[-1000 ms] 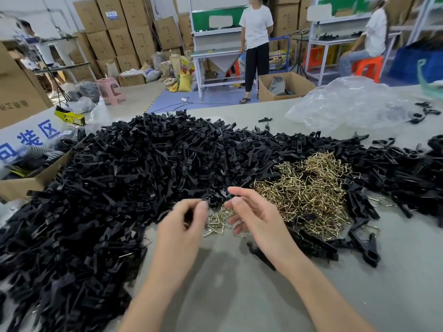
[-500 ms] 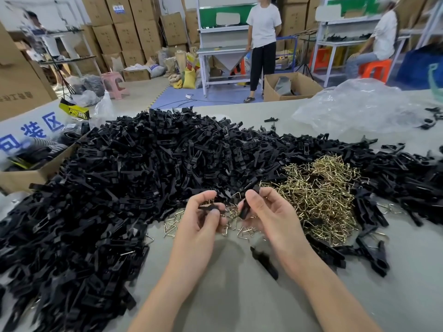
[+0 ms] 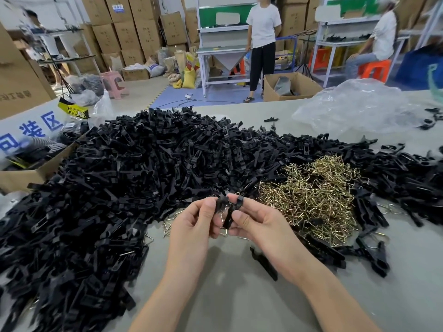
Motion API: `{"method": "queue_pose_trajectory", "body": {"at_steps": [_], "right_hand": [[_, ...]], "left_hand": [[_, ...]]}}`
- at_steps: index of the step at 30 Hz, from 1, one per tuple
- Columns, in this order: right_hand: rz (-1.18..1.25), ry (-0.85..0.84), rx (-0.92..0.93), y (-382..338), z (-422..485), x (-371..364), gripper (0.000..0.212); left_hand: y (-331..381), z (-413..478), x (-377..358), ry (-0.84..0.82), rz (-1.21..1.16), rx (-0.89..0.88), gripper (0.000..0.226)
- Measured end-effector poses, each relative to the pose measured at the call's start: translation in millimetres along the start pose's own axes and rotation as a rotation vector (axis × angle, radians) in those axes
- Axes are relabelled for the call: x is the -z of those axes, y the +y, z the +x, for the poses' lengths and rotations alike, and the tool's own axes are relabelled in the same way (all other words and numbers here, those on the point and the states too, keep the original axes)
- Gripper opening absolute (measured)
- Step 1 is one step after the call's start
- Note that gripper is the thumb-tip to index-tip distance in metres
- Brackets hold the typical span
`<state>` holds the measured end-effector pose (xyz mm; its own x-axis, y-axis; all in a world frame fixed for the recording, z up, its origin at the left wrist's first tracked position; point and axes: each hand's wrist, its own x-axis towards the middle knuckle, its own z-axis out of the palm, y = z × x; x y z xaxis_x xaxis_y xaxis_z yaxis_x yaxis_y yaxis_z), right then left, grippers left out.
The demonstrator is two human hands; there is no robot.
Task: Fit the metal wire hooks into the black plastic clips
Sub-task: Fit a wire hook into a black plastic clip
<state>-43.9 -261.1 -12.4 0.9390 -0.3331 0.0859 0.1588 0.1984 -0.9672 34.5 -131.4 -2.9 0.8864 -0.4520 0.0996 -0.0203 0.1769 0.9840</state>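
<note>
Left hand (image 3: 191, 227): fingers (image 3: 208, 212) curled, thumb and forefinger pinching the held clips from 9 o'clock.
Right hand (image 3: 260, 222): fingers (image 3: 242, 218) curled too, thumb and forefinger pinching the same bundle from 3 o'clock.
Held clips (image 3: 227, 210): two black pieces up off the worktop, touching each other between my thumbs. The longer one hangs toward 6 o'clock. I can't tell if they're joined, or if a hook sits in them.
Clip pile (image 3: 119, 188): big black heap running from 7 round to 12 o'clock of my hands. Its near edge is just beside my left hand.
Hook pile (image 3: 311, 195): brass-coloured wire heap at 2 o'clock, just beside my right hand, with black clips around it from 12 to 4.
Loose hooks (image 3: 167, 226): a few on the worktop at 9 o'clock, at the clip pile's edge, near my left hand.
Loose clip (image 3: 263, 263): a single one lying flat at 5 o'clock, beside my right wrist.
Clips with wire (image 3: 374, 257): a few at 4 o'clock, past the hook pile, with wire loops showing.
Bag (image 3: 354, 104): clear plastic, crumpled, at 1 o'clock, well apart from my hands.
Box (image 3: 24, 174): cardboard, at 10 o'clock, against the clip pile.
Worktop (image 3: 239, 300): grey, bare patch at 6 o'clock under my forearms.
</note>
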Motion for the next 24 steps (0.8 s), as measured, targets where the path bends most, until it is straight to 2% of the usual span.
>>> {"method": "queue_pose_trajectory", "body": {"at_steps": [4, 9, 17, 24], "right_hand": [[-0.044, -0.027, 0.014, -4.0, -1.5, -1.3, 0.03], [-0.121, -0.024, 0.034, -5.0, -1.6, -2.0, 0.028], [-0.167, -0.004, 0.036, -0.8, -1.2, -1.8, 0.033], [-0.182, 0.009, 0.041, -0.1, -0.7, -1.6, 0.033]], "left_hand": [[0.0, -0.4, -0.7, -0.085, -0.049, 0.02, 0.032], [-0.7, -3.8, -4.6, -0.013, 0.109, 0.009, 0.05], [-1.0, -6.3, -5.4, -0.01, 0.141, -0.006, 0.03], [0.8, -6.2, -2.7, 0.004, 0.184, 0.0, 0.03]]}}
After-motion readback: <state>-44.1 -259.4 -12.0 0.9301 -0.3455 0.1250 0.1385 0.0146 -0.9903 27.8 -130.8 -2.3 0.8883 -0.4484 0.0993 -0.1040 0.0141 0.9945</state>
